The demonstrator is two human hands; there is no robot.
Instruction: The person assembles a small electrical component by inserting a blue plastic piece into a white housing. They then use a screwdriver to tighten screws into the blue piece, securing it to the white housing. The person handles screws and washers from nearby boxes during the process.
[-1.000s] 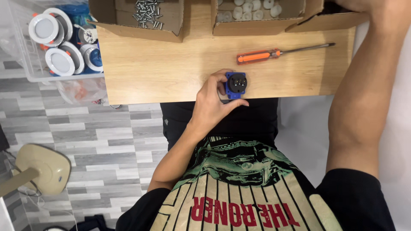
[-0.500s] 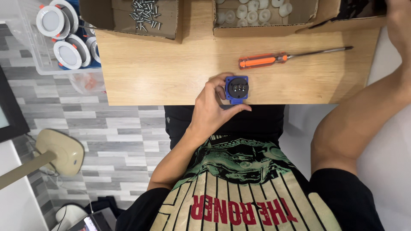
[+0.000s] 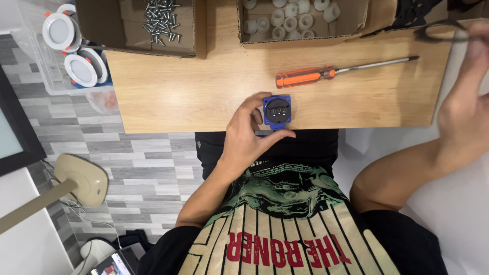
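Fingers [image 3: 253,108] of the left hand [image 3: 247,137] curl around a blue socket [image 3: 277,111], thumb under its lower edge and fingertips on its left side, pinching it so that its black round face points up at the camera. It sits at the near edge of the bench [image 3: 193,97], about midway along, half over the edge.

Just beyond the socket lies a screwdriver [image 3: 326,74] with an orange handle, its shaft pointing toward the right end of the bench. Farther back, at the far edge, stand two open cardboard boxes: the left box [image 3: 186,30] holds loose screws [image 3: 163,20], the right box [image 3: 356,23] holds small white round parts [image 3: 290,20].

At the far right corner the right hand [image 3: 463,107] is raised, blurred, with a thin black ring [image 3: 440,33] at its fingertips (whether they grip it or merely touch it I cannot tell). A dark perforated piece [image 3: 412,12] lies by that corner.

Off the left end of the bench, a clear bin [image 3: 48,84] carries white round lamps [image 3: 69,51] with orange clips.
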